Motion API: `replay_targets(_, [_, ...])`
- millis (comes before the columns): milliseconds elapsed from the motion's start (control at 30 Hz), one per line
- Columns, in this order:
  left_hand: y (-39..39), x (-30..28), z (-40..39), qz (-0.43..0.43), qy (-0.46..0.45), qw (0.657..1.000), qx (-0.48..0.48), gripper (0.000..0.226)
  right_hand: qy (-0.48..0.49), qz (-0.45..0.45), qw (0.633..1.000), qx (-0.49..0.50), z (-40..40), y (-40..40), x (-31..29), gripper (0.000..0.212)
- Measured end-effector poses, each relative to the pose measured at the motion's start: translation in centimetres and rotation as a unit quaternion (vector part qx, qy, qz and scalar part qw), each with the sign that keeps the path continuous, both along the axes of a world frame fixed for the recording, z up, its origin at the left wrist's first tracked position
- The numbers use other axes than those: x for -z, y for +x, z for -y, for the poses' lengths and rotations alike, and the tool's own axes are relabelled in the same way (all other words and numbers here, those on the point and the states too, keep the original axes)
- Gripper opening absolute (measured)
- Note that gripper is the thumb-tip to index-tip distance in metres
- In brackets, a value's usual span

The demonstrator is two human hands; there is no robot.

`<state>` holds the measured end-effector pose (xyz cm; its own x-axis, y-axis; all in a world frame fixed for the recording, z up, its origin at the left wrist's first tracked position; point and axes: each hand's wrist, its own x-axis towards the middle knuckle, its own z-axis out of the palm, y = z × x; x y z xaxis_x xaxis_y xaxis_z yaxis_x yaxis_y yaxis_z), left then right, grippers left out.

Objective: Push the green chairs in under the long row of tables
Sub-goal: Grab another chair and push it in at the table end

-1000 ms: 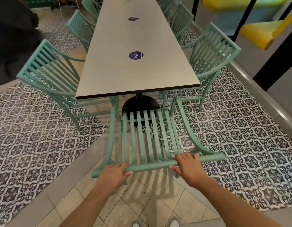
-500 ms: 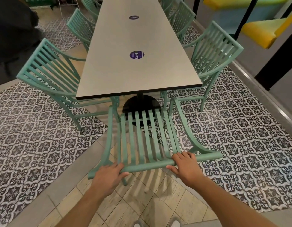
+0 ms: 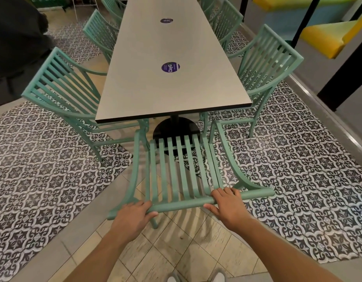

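A green slatted chair stands at the near end of the long grey table, its front tucked just under the table edge by the black pedestal base. My left hand grips the left part of its top rail. My right hand grips the right part of the same rail. More green chairs line both sides: one at the near left, one at the near right, others farther back.
Patterned black-and-white floor tiles flank a beige tiled strip underfoot. A person in dark clothes is at the far left. A grey kerb, black posts and yellow benches lie to the right.
The end chair has slid a little toward the table with both hands on its top rail; the view has shifted slightly forward.
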<state>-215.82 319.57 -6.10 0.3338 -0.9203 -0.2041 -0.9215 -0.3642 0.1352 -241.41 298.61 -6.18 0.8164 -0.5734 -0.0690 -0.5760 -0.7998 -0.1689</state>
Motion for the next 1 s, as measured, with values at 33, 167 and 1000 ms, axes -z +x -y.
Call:
replay_targets(33, [-0.1,-0.2,0.0,-0.002,0.006,1.000,-0.007,0.058,0.002,-0.002,1.000,-0.001,0.0,0.0,0.0,0.066])
replay_targets(167, [-1.4,-1.0,0.2,0.002,0.041,0.999,-0.032,0.053,0.006,-0.002,1.000,0.004,-0.2,-0.5,0.3,0.070])
replay_targets(1000, [-3.6,-3.3,-1.0,-0.618,-0.315,0.319,-0.646,0.039,0.396,0.349,0.549,0.648,3.4,-3.4,-2.5,0.060])
